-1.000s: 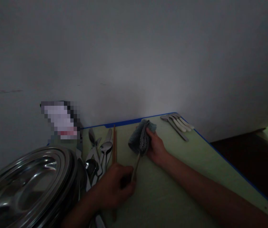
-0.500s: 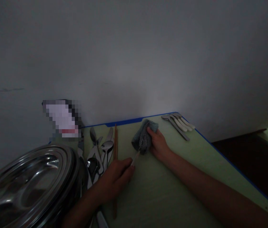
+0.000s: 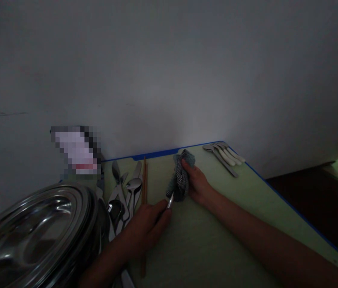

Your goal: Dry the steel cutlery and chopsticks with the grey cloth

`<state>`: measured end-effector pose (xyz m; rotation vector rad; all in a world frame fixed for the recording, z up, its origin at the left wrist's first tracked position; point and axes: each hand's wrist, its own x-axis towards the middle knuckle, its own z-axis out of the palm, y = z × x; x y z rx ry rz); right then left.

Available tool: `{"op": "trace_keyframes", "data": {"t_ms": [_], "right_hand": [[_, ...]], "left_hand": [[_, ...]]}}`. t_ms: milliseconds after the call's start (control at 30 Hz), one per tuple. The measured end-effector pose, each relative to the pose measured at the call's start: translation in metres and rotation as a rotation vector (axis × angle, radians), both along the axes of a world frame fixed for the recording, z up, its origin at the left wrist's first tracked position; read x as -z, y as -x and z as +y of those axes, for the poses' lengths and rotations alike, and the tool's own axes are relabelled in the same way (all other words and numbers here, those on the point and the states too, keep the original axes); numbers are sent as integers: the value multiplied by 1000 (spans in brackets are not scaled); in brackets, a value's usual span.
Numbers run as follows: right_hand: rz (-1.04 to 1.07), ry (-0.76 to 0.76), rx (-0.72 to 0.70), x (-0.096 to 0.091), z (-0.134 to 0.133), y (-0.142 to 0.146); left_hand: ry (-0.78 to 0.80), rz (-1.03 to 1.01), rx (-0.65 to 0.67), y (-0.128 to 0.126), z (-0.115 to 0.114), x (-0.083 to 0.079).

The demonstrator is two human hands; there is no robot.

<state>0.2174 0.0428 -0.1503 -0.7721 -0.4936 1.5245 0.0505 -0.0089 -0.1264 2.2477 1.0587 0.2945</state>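
My left hand [image 3: 152,222] is closed around the handle of a metal piece of cutlery [image 3: 171,200]. The far end of that piece goes into a grey-green cloth [image 3: 182,176], so I cannot tell its kind. My right hand [image 3: 197,180] grips the cloth, thumb on top, folded around the hidden end. Beside my left hand lie a pair of brown chopsticks [image 3: 145,184] and a loose pile of spoons [image 3: 134,185] and knives. Right of the cloth, near the table's far corner, a spoon [image 3: 221,161] lies beside several white-handled pieces of cutlery [image 3: 231,156].
Stacked round metal trays [image 3: 67,196] with shiny rims fill the lower left. Behind them a blurred-out object [image 3: 75,150] leans near the wall [image 3: 169,80]. The pale green table [image 3: 217,240] has a blue edge, and dark floor [image 3: 315,200] shows beyond its right side.
My right hand has shifted the cloth slightly, and it now looks narrower and more upright around the cutlery. My left hand has barely moved. The things on the table lie as before.
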Motion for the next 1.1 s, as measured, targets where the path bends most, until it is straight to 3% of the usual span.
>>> {"op": "trace_keyframes", "data": {"t_ms": [233, 500, 833, 933, 1100], "right_hand": [[25, -73, 79, 6, 10, -5], [53, -42, 165, 5, 9, -3], [-6, 9, -134, 1, -9, 5], [-45, -6, -167, -2, -14, 10], [-297, -124, -225, -24, -16, 3]], "left_hand": [[16, -16, 0, 7, -1, -3], [53, -88, -12, 6, -2, -5], [24, -67, -61, 0, 4, 3], [55, -76, -83, -1, 3, 4], [209, -197, -138, 2, 1, 3]]}}
